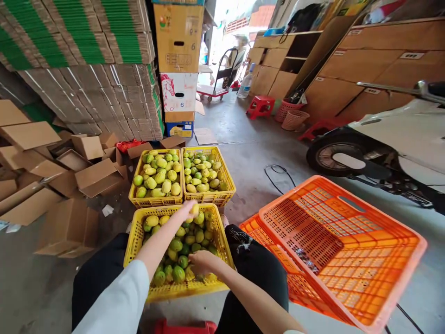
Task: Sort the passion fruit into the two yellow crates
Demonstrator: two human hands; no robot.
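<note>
My left hand (pixel 188 209) is closed on a yellow lemon (pixel 195 210) above the far side of the near yellow crate (pixel 139 214). Green and yellow lemons (pixel 176 244) fill much of that crate, which stands between my knees. Lower down, my right hand (pixel 203 262) reaches in among the fruit with its fingers curled. Whatever those fingers grip is hidden from view. Beyond the near crate, two more yellow crates stand side by side, the left one (pixel 156 201) and the right one (pixel 226 186), both heaped with yellowish lemons (pixel 162 172).
Two nested orange crates (pixel 378 260) sit at my right. Cardboard boxes (pixel 100 178) lie piled at the left, below stacked flattened cartons (pixel 114 93). A scooter (pixel 410 139) stands at the right. A cable (pixel 280 171) lies on the floor. Farther back are a red stool (pixel 260 106) and a person by a hand cart (pixel 224 76).
</note>
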